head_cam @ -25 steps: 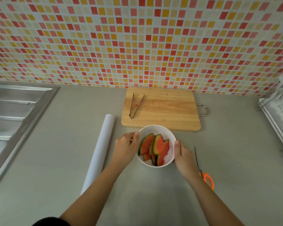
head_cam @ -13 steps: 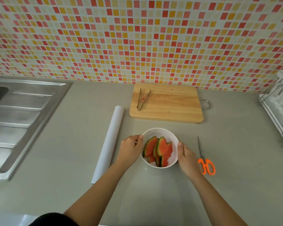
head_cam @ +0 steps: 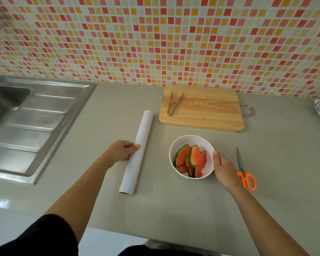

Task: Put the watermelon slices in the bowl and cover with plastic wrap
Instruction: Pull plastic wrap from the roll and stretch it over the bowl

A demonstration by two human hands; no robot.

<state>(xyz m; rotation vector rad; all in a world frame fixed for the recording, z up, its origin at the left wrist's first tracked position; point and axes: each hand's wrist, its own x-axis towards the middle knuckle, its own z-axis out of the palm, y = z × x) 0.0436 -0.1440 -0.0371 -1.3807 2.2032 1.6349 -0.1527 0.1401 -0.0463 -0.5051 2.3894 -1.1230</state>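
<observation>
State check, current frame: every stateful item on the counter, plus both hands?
bowl: uncovered, upright
watermelon slices: in bowl
plastic wrap roll: rolled up, lying on counter
tongs: open, on cutting board
scissors: closed, flat on counter
left hand: grips plastic wrap roll
right hand: holds bowl, thumb on rim
</observation>
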